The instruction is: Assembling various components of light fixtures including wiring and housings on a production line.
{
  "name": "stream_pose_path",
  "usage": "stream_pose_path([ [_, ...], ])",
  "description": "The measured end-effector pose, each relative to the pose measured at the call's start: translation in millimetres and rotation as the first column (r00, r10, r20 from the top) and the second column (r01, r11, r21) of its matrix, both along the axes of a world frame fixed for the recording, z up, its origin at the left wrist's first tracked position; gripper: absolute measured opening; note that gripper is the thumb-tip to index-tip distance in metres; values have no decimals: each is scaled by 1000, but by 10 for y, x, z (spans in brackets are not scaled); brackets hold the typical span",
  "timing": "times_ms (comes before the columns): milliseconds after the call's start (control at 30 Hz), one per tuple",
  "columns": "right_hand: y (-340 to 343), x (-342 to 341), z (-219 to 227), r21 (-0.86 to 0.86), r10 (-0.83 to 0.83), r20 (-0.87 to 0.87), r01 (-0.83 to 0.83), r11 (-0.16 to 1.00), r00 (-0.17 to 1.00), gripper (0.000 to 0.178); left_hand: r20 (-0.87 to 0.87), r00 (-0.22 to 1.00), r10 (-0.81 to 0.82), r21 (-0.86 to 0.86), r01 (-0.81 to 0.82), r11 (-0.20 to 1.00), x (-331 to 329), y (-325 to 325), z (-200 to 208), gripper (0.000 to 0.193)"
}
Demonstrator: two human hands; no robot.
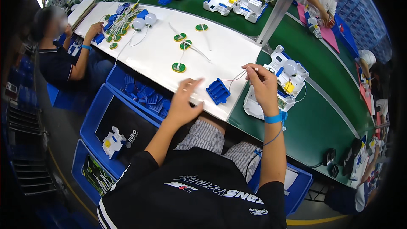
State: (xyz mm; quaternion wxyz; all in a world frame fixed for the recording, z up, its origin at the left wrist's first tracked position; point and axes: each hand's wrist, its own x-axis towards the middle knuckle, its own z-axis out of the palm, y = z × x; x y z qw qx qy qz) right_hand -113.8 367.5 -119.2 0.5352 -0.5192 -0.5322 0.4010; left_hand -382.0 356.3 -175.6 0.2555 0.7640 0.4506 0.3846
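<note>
My right hand [263, 85] is raised over the right end of the white board, thumb and finger pinched on the thin wires [239, 76] of a blue battery holder [218, 91]. A small white tip shows at the pinch. The battery holder lies on the white board, its slots facing up. My left hand [185, 105] is at the board's near edge, left of the holder, blurred by motion; its thumb and fingers are apart and I make out nothing held. Beyond it lie several green-and-yellow oval circuit boards [179, 67] with white leads.
Right of my right hand, an opened white housing [288, 70] sits on the green conveyor [313, 118]. More circuit boards and white bulbs [144, 21] are heaped at far left, by a co-worker [59, 55]. Blue bins [95, 121] stand below the board's near edge. A metal post [280, 10] rises beyond.
</note>
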Motion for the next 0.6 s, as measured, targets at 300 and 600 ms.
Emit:
stream_pose_path([
  [300, -10, -114, 119, 151, 218, -138, -197, 969, 966, 39, -369, 814, 449, 104, -443, 890, -265, 948, -250, 37],
  [600, -5, -188, 47, 216, 328, -319, -269, 939, 889, 14, 91, 933, 348, 6, -350, 937, -289, 859, -544, 28],
])
